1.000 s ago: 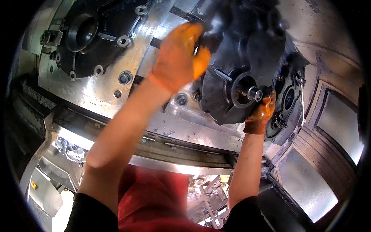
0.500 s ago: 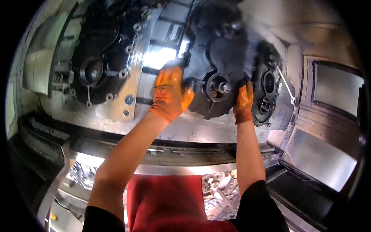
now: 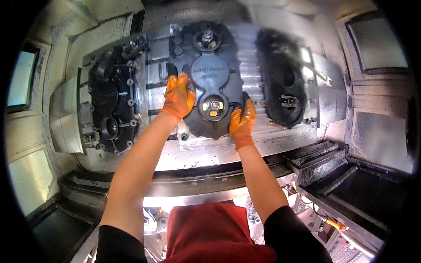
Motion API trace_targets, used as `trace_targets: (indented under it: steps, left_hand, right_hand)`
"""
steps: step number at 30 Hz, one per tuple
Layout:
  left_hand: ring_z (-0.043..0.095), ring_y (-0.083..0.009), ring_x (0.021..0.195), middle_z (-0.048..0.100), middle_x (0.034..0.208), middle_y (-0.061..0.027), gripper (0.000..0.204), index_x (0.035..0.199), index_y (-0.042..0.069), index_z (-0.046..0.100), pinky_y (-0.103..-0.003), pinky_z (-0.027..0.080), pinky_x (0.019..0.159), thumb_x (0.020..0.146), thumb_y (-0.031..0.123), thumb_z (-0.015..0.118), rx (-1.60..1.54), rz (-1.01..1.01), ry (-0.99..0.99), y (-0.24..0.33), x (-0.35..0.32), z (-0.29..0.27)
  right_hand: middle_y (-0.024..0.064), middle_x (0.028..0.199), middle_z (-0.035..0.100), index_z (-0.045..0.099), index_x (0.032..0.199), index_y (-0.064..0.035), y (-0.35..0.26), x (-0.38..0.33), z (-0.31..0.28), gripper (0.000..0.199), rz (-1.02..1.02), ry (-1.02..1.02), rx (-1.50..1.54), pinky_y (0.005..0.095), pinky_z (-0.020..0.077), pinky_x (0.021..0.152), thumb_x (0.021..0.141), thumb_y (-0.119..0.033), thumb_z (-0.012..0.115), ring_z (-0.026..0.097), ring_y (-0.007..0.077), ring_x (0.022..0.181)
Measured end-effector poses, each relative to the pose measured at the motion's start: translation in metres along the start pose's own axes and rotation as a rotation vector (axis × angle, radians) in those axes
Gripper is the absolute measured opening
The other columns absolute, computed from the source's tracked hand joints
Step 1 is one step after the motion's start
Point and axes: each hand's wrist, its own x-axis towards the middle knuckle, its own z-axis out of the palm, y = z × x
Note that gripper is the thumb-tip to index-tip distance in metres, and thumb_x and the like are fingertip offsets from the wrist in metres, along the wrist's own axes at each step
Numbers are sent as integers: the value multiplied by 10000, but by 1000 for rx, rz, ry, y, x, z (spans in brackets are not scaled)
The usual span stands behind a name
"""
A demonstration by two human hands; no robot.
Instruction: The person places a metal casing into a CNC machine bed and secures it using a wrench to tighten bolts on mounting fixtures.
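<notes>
Nearer along the edge of the middle casting (image 3: 215, 72) than a second ago, the person's left hand (image 3: 179, 96) now rests at its left side, and the head view has turned so that the far end of the casting also shows. That dark casting lies between two others, on a silver metal plate (image 3: 197, 160), its long shape running from near to far.

At its near right edge sits the right hand (image 3: 242, 122). Both hands wear orange gloves with dark fingertips. On the left, thumb and fingers stand apart, the fingers pointing far; on the right, the fingers lie along the edge. Whether either hand is clamped on the casting, the view cannot tell.

Between the hands is the near ring (image 3: 213, 107), with a bolt head in its middle; the far ring (image 3: 207, 39) holds another bolt.

Well apart to the left is the left casting (image 3: 103, 101), dark with pale bosses along its right side. To the right lies the right casting (image 3: 276, 61), blurred at its far end, with a silver wrench (image 3: 322, 76) just beside it.
</notes>
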Motion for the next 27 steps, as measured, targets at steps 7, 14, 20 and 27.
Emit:
trace_targets:
  steps: [7, 14, 20, 27]
  left_hand:
    - [501, -439, 1037, 566, 1119, -275, 530, 1243, -81, 518, -487, 386, 972, 816, 226, 575, 90, 19, 138, 38, -21, -19]
    - [521, -316, 979, 558, 995, -140, 465, 1097, 38, 563, -449, 395, 890, 698, 257, 656, 208, 112, 206, 55, -34, -2]
    - [497, -354, 1158, 568, 1190, -190, 664, 1326, 21, 505, -444, 334, 1052, 820, 446, 578, -48, -41, 2, 38, -35, -30]
    - [545, -366, 964, 589, 1024, -184, 486, 1163, 20, 570, -449, 426, 880, 775, 309, 626, 518, -195, 475, -120, -121, -176]
  right_hand:
    - [250, 1117, 606, 550, 1227, 62, -39, 15, -34, 509, -230, -79, -251, 481, 443, 940, 779, -164, 635, 557, 426, 1036]
    - [235, 1271, 523, 494, 1289, 44, -45, -12, -27, 698, -425, -278, -478, 529, 314, 1064, 783, -402, 671, 460, 420, 1211]
    - [277, 1149, 564, 498, 1244, 73, -68, -10, -25, 594, -486, -303, -323, 526, 393, 978, 780, -251, 677, 522, 445, 1090]
    - [225, 1071, 608, 554, 1147, 65, -177, -54, 11, 461, -608, -584, -308, 459, 499, 798, 809, -232, 657, 618, 377, 898]
